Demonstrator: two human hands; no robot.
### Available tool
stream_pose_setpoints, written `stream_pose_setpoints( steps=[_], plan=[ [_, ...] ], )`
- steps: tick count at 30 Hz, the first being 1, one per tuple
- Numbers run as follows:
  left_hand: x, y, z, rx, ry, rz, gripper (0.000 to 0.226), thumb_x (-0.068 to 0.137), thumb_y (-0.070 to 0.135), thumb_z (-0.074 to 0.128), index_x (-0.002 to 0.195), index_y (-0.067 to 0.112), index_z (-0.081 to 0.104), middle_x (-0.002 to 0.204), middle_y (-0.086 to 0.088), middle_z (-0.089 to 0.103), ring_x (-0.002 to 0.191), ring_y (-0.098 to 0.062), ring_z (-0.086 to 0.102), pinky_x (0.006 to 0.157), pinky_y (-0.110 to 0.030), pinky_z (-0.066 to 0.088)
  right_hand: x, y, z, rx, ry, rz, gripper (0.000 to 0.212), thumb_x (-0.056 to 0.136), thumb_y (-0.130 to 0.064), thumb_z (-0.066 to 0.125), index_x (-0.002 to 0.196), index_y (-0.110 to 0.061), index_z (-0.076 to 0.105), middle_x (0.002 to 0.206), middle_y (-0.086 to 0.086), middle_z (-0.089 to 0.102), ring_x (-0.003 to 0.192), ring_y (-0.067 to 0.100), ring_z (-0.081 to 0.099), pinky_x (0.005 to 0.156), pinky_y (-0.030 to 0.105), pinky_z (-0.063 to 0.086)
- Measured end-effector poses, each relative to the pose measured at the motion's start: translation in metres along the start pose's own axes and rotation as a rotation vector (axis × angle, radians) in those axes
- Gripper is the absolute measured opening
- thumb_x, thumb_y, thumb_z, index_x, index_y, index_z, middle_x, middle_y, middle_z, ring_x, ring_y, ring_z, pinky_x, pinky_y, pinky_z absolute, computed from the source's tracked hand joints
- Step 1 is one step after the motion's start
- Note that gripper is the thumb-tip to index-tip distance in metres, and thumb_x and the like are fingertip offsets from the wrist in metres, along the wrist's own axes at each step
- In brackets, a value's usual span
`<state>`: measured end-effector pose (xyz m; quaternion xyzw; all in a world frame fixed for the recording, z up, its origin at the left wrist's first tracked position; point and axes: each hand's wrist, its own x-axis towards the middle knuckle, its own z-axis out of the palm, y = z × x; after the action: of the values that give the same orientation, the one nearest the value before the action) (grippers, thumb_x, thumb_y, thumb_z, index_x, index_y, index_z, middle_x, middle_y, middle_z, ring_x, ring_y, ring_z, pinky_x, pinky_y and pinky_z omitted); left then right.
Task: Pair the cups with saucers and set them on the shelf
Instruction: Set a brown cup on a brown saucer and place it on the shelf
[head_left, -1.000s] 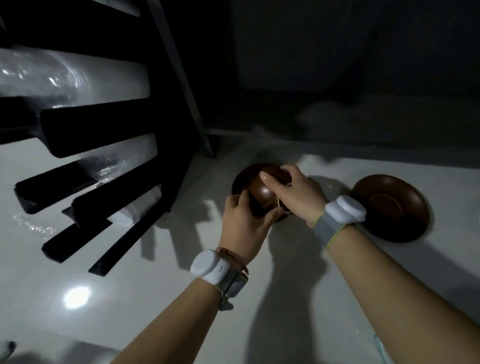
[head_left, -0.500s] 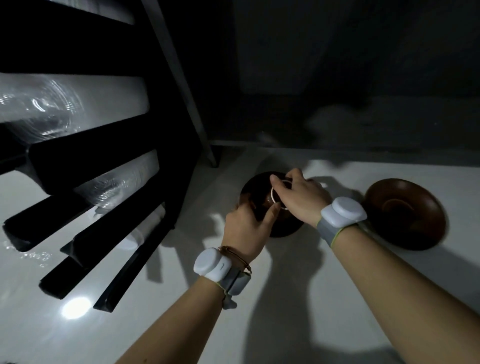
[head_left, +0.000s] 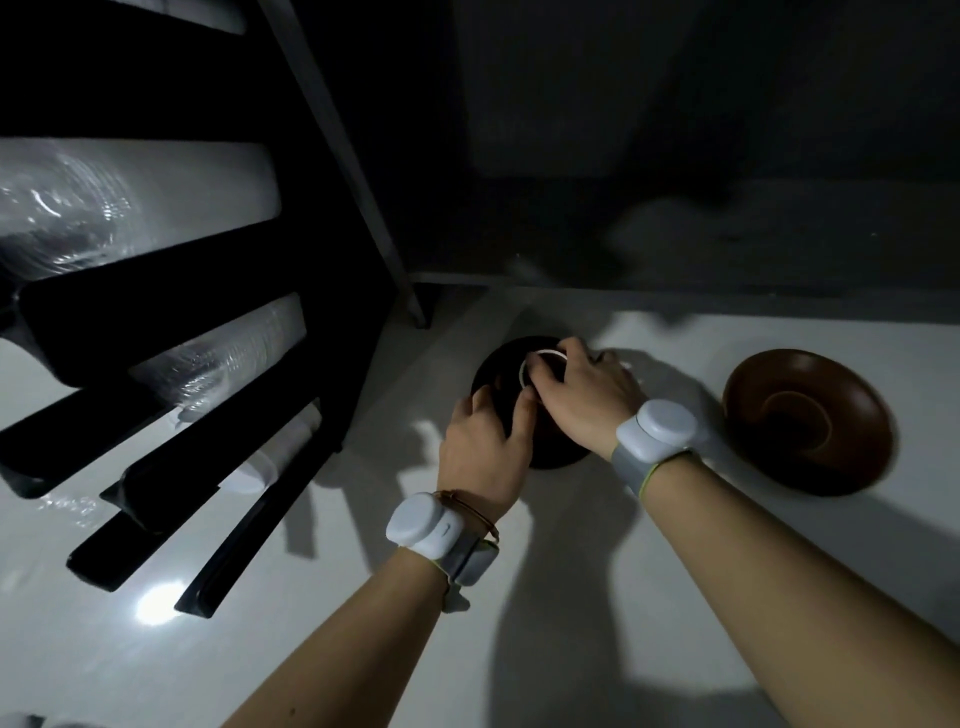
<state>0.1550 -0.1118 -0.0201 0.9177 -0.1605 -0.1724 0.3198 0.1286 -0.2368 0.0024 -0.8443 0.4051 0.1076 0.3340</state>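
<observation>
A dark brown saucer (head_left: 496, 364) lies on the white floor beside the foot of a black shelf unit (head_left: 171, 332). On it sits a cup (head_left: 540, 364) with a pale rim, mostly covered by my fingers. My right hand (head_left: 582, 395) is closed over the cup from above. My left hand (head_left: 480, 447) grips the near edge of the same saucer. A second brown saucer (head_left: 808, 421) lies bare to the right, apart from both hands.
The shelf unit's black boards slant across the left, with plastic-wrapped white panels (head_left: 130, 202) between them. A dark wall (head_left: 675, 156) stands behind the saucers. White glossy floor (head_left: 260, 649) with a bright light reflection spreads in front.
The cup and saucer have gone from held up between my hands to resting low on the floor. My right hand now covers the cup from above. The view shifted slightly.
</observation>
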Motion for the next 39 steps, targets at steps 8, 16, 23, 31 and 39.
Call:
stream_pose_setpoints(
  steps=[8, 16, 23, 31, 39],
  plan=[
    [-0.004, -0.002, 0.003, -0.071, 0.025, -0.039, 0.044, 0.097, 0.049, 0.043, 0.118, 0.016, 0.060, 0.124, -0.011, 0.048, 0.108, -0.032, 0.056, 0.082, -0.028, 0.039, -0.004, 0.002, 0.001, 0.027, 0.004, -0.020, 0.058, 0.093, -0.055, 0.039, 0.144, -0.029, 0.036, 0.139, 0.023, 0.041, 0.129, 0.044, 0.039, 0.101, 0.046, 0.035],
    [-0.005, -0.005, 0.007, -0.109, 0.041, -0.043, 0.043, 0.098, 0.046, 0.041, 0.123, 0.016, 0.058, 0.123, -0.010, 0.045, 0.110, -0.032, 0.055, 0.088, -0.032, 0.040, -0.003, 0.007, 0.007, 0.054, 0.020, -0.012, 0.059, 0.091, -0.055, 0.040, 0.145, -0.031, 0.035, 0.143, 0.021, 0.039, 0.130, 0.044, 0.040, 0.101, 0.044, 0.036],
    [0.000, -0.023, 0.008, -0.165, 0.058, -0.001, 0.039, 0.097, 0.042, 0.044, 0.124, 0.020, 0.059, 0.122, -0.010, 0.053, 0.113, -0.024, 0.049, 0.087, -0.024, 0.034, 0.000, 0.016, 0.003, 0.097, 0.051, -0.011, 0.058, 0.093, -0.058, 0.038, 0.144, -0.030, 0.037, 0.136, 0.021, 0.048, 0.125, 0.042, 0.046, 0.097, 0.041, 0.038],
    [0.041, -0.021, -0.021, -0.232, -0.096, -0.089, 0.055, 0.088, 0.065, 0.041, 0.065, 0.020, 0.062, 0.072, -0.005, 0.067, 0.087, -0.033, 0.061, 0.075, -0.035, 0.042, -0.005, 0.045, 0.009, 0.505, 0.075, 0.198, 0.070, 0.091, -0.057, 0.048, 0.139, -0.006, 0.043, 0.139, 0.024, 0.049, 0.122, 0.043, 0.050, 0.099, 0.051, 0.046],
    [0.029, -0.007, -0.021, -0.194, -0.125, -0.175, 0.070, 0.076, 0.077, 0.052, 0.075, 0.010, 0.072, 0.080, -0.010, 0.074, 0.083, -0.028, 0.066, 0.067, -0.031, 0.046, -0.019, 0.039, 0.009, 0.574, 0.050, 0.169, 0.078, 0.083, -0.067, 0.053, 0.130, -0.005, 0.053, 0.132, 0.019, 0.060, 0.120, 0.038, 0.055, 0.097, 0.050, 0.048]
  ],
)
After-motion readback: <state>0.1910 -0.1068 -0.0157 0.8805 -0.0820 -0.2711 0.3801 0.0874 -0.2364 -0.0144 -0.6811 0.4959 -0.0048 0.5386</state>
